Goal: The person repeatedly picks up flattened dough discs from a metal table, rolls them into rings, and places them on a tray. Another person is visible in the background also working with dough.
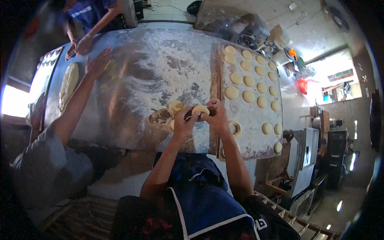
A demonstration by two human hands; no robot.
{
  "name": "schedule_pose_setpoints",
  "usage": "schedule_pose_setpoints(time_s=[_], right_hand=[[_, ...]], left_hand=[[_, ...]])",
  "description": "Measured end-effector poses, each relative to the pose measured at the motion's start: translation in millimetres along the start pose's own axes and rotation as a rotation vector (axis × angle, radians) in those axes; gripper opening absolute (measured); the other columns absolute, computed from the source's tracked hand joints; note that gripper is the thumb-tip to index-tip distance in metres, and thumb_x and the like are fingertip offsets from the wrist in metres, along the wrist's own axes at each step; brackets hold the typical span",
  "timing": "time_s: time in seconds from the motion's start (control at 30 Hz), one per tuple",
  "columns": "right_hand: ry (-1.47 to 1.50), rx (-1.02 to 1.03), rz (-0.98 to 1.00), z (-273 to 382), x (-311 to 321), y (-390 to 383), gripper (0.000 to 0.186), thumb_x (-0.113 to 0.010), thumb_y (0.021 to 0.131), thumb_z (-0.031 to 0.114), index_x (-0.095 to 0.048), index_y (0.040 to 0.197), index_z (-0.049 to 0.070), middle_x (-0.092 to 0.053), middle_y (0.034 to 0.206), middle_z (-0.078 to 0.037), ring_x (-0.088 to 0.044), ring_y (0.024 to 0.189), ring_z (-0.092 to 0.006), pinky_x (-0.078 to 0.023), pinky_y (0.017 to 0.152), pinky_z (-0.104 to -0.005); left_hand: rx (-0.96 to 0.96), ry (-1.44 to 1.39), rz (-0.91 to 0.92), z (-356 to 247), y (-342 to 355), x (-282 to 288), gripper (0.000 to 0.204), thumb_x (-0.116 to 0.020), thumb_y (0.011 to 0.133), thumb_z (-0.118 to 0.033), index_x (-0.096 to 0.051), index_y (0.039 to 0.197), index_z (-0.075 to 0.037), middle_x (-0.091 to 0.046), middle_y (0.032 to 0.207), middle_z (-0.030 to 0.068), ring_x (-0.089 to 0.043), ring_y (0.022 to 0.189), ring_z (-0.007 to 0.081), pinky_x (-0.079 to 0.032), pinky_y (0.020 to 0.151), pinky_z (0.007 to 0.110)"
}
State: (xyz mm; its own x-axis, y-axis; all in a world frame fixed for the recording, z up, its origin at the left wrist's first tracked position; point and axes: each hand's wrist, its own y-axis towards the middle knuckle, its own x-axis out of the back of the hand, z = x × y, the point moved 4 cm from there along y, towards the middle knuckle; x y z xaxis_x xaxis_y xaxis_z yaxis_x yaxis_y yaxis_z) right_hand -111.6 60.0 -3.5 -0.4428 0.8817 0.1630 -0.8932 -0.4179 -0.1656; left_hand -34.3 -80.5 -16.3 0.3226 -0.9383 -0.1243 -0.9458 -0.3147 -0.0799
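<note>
Between my two hands, just above the front part of the floured table, is a small rounded piece of dough (200,109). My left hand (185,122) closes on its left side, and my right hand (218,119) grips it from the right with bent fingers. Dark patches show beside the dough inside both hands; whether they are shadow or something held, I cannot make out. Touching or just behind my left fingers lies another dough lump (175,107). To the right, a wooden board (251,116) carries several pale dough rounds (249,81) in rows.
A ring-shaped piece (235,128) lies on the board beside my right wrist. At left, a co-worker's arm (76,96) reaches over the table (132,120) near a long dough roll (69,86). Another person's hands (82,46) are at the far left corner. Flour covers the table's middle.
</note>
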Motion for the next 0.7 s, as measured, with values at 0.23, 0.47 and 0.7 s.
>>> schedule_pose_setpoints(time_s=[0.23, 0.47, 0.7], right_hand=[[-0.086, 0.059, -0.100, 47.2, 6.7, -24.5, 0.047, -0.066, 0.076, -0.005, -0.044, 0.116, 0.001, -0.060, 0.102, -0.012, -0.061, 0.088, -0.0158, -0.053, 0.076, -0.0305], [0.416, -0.019, 0.291, 37.1, 36.5, -40.3, 0.040, -0.058, 0.086, 0.009, -0.045, 0.122, 0.001, -0.059, 0.097, -0.007, -0.062, 0.085, -0.0173, -0.051, 0.072, -0.0295], [-0.230, 0.057, -0.277, -2.6, 79.3, -51.6, 0.032, -0.046, 0.094, 0.027, -0.059, 0.103, -0.002, -0.063, 0.096, -0.022, -0.060, 0.088, -0.0373, -0.049, 0.073, -0.0433]], left_hand=[[0.086, -0.278, -0.003, 2.8, -6.4, -31.1, 0.037, -0.056, 0.095, -0.009, -0.041, 0.127, 0.001, -0.060, 0.109, 0.0096, -0.061, 0.097, 0.0179, -0.054, 0.079, 0.030], [0.174, -0.728, 0.126, -6.5, -23.5, -65.5, 0.047, -0.058, 0.090, -0.003, -0.033, 0.129, -0.006, -0.059, 0.106, 0.0111, -0.061, 0.089, 0.0181, -0.053, 0.077, 0.032], [-0.028, -0.783, 0.105, -25.5, -25.4, -106.6, 0.033, -0.056, 0.084, -0.017, -0.042, 0.111, -0.005, -0.052, 0.098, 0.0086, -0.062, 0.084, 0.0177, -0.052, 0.072, 0.030]])
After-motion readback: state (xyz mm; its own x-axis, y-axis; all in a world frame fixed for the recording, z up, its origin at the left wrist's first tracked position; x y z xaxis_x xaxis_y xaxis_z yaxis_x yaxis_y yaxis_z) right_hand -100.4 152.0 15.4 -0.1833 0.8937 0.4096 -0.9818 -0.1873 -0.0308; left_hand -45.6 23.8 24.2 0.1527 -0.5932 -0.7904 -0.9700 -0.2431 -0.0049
